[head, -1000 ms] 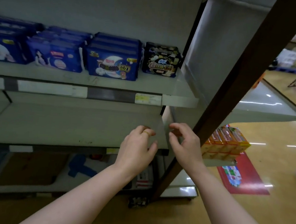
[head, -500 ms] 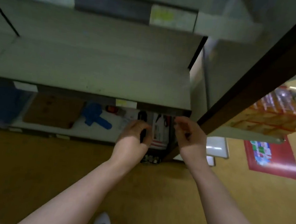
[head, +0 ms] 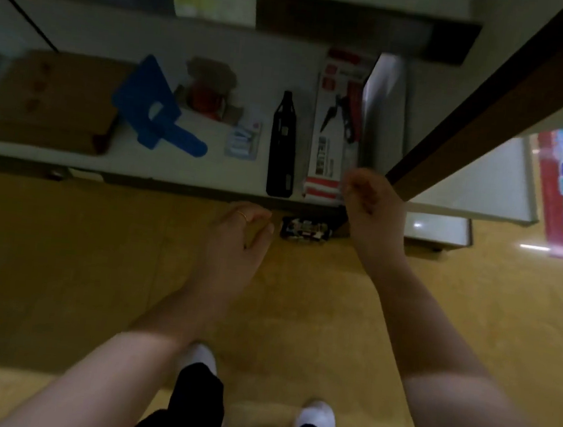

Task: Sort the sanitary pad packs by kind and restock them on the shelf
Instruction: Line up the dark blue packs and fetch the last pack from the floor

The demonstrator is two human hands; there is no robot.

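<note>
Dim and blurry down here: the print on the small dark pack (head: 306, 229) can't be read. It lies on the floor right at the front of the bottom shelf (head: 160, 167), its far edge lost in shadow. The left hand (head: 240, 233) reaches low, fingers relaxed and holding nothing, thumb just beside the pack; whether it touches is unclear. The right hand (head: 370, 201) hovers by the red-and-white box (head: 327, 149), fingers loosely curled, empty.

Both hands have dropped from the middle shelf (head: 343, 19) edge. The left hand (head: 236, 240) now reaches the dark pack (head: 306, 230) mid-frame on the floor, and the right hand (head: 370, 201) hovers just above-right.
</note>
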